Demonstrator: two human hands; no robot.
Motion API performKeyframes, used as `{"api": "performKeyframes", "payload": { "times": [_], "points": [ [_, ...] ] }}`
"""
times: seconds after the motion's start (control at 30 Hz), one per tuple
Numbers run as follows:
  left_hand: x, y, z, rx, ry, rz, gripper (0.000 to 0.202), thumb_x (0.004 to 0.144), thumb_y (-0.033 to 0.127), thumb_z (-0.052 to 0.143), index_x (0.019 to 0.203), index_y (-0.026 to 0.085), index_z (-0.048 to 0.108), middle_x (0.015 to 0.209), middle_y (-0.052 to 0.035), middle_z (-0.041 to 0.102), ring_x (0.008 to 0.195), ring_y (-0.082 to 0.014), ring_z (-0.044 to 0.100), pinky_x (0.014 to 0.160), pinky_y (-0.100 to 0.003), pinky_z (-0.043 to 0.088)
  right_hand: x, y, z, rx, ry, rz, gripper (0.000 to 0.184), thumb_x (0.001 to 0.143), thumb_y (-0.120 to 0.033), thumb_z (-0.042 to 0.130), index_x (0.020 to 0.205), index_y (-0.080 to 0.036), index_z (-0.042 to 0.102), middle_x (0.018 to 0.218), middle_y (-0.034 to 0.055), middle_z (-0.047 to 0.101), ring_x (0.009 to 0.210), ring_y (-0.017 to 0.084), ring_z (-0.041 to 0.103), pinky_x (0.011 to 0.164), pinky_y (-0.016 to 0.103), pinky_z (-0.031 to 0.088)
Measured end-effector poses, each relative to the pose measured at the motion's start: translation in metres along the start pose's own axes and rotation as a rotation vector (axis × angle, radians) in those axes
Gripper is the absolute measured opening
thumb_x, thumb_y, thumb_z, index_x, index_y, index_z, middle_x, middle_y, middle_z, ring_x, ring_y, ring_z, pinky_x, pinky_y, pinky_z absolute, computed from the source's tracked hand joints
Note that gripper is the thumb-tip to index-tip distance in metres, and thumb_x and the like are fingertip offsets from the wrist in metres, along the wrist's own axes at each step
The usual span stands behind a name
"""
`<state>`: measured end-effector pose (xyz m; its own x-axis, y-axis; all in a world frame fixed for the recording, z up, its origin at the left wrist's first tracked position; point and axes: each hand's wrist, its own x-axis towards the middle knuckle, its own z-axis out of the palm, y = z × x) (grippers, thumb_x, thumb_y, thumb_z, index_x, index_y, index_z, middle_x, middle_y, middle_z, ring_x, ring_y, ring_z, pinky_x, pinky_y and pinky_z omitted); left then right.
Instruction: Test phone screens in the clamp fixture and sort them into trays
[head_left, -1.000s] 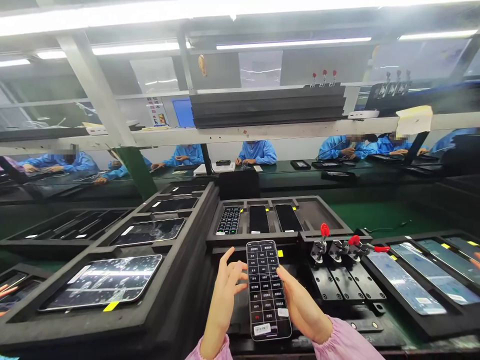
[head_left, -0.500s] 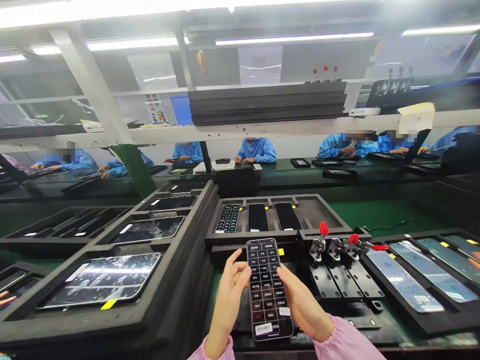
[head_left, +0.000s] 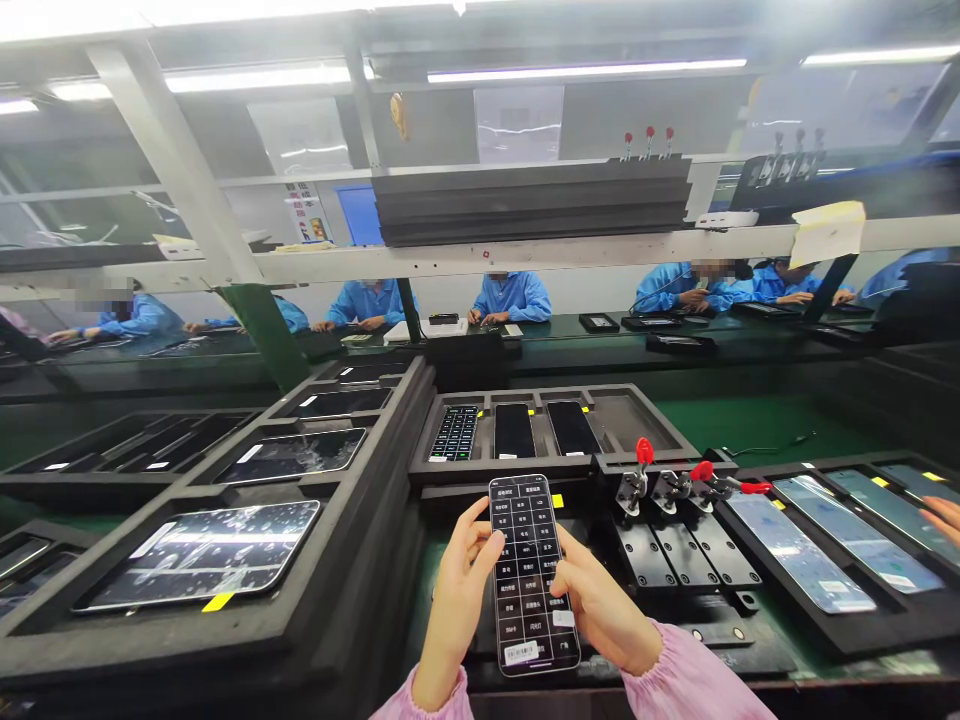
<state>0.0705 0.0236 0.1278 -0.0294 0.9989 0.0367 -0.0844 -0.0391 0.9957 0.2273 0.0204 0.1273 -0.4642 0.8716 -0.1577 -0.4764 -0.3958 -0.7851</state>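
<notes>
The fingers of the left hand curl around the left edge of a phone, with the thumb resting on the left side of its screen. The right hand cups the right edge from underneath, its thumb lying over the glass, so both hands grip the phone between them. The phone is held face up and a little tilted, low in the middle of the view, above the near edge of the bench.

Its screen is lit and shows a dark grid of small tiles with white characters. A white barcode sticker sits at the bottom of the screen. Pink sleeves cover both wrists.

Just behind the phone is a black tray holding three more phones, the left one lit and the other two dark. To the right stands a black fixture with red-handled clamps. Further right, another tray holds phones under a bluish film, and another person's hand reaches in over it. On the left, stacked foam trays carry a phone lying face up.
</notes>
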Motion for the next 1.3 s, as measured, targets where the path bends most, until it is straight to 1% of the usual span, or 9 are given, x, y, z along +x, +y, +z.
{"api": "performKeyframes", "payload": {
  "times": [0.4,0.53,0.6,0.67,0.73,0.87,1.0,1.13,1.3],
  "points": [
    [0.0,-0.002,-0.002,0.005,-0.028,0.017,0.04,0.084,0.035,0.052,0.122,0.024,0.044,0.099,-0.0032,0.064,0.097,-0.0197,0.059,0.089,-0.03,0.04,0.001,0.003,-0.005,-0.043,-0.056,-0.001,0.067,0.053,0.001,0.04,0.114,-0.026,0.051,0.078,-0.0043,0.053,0.06,0.005,0.041,0.051,0.017,0.031],
    [-0.002,-0.002,-0.001,-0.008,-0.037,0.017,0.039,0.085,0.035,0.051,0.122,0.024,0.043,0.1,-0.0035,0.064,0.097,-0.0199,0.059,0.088,-0.03,0.041,0.001,0.005,-0.006,-0.006,-0.061,-0.003,0.065,0.058,0.001,0.041,0.117,-0.026,0.049,0.075,-0.0042,0.054,0.061,0.006,0.043,0.055,0.018,0.034],
    [-0.002,-0.002,-0.001,-0.028,-0.049,0.013,0.039,0.085,0.035,0.051,0.121,0.024,0.043,0.1,-0.0038,0.064,0.098,-0.0201,0.059,0.088,-0.031,0.042,0.001,0.006,-0.005,0.037,-0.051,-0.02,0.053,0.069,-0.004,0.044,0.117,-0.025,0.05,0.08,-0.0027,0.056,0.067,0.008,0.047,0.061,0.02,0.038],
    [-0.003,-0.001,-0.001,-0.052,-0.057,0.008,0.039,0.085,0.035,0.051,0.121,0.023,0.044,0.101,-0.0042,0.064,0.099,-0.0203,0.058,0.09,-0.032,0.041,0.001,0.007,-0.005,0.082,-0.033,-0.059,0.036,0.081,-0.016,0.046,0.115,-0.024,0.052,0.089,-0.001,0.058,0.075,0.009,0.05,0.07,0.023,0.039],
    [-0.003,-0.001,0.0,-0.069,-0.061,-0.012,0.04,0.085,0.037,0.051,0.121,0.022,0.045,0.103,-0.0048,0.064,0.1,-0.0207,0.058,0.09,-0.032,0.041,0.001,0.008,-0.006,0.116,-0.018,-0.082,0.029,0.087,-0.028,0.045,0.114,-0.023,0.054,0.095,0.0001,0.059,0.081,0.011,0.051,0.076,0.024,0.038],
    [-0.006,-0.006,0.002,-0.078,-0.001,-0.06,0.039,0.085,0.043,0.046,0.12,0.025,0.048,0.117,-0.0042,0.059,0.106,-0.0225,0.055,0.087,-0.032,0.044,0.004,0.013,-0.01,0.196,-0.019,-0.008,0.033,0.088,-0.039,0.042,0.112,-0.02,0.056,0.093,0.0016,0.062,0.083,0.013,0.054,0.079,0.027,0.038],
    [-0.013,-0.019,0.007,-0.106,0.064,-0.011,0.04,0.087,0.046,0.041,0.121,0.026,0.049,0.129,-0.0029,0.05,0.12,-0.023,0.044,0.099,-0.035,0.035,0.004,0.016,-0.011,0.28,-0.023,0.018,0.033,0.087,-0.04,0.041,0.106,-0.02,0.059,0.084,0.0013,0.064,0.078,0.014,0.056,0.08,0.029,0.037],
    [-0.024,-0.028,0.016,-0.097,0.141,0.075,0.039,0.089,0.044,0.039,0.121,0.025,0.05,0.131,-0.0024,0.049,0.124,-0.0223,0.039,0.106,-0.035,0.026,-0.004,0.018,-0.006,0.335,-0.013,0.057,0.03,0.086,-0.038,0.043,0.099,-0.019,0.061,0.078,0.0011,0.064,0.075,0.014,0.056,0.079,0.029,0.037],
    [-0.04,-0.026,0.025,-0.195,0.161,0.106,0.036,0.09,0.041,0.037,0.121,0.026,0.049,0.127,-0.0018,0.052,0.12,-0.0206,0.044,0.104,-0.033,0.03,-0.02,0.023,0.001,0.375,-0.002,0.089,0.025,0.083,-0.034,0.046,0.093,-0.018,0.063,0.075,0.0005,0.064,0.072,0.013,0.056,0.079,0.028,0.037]
  ]
}}
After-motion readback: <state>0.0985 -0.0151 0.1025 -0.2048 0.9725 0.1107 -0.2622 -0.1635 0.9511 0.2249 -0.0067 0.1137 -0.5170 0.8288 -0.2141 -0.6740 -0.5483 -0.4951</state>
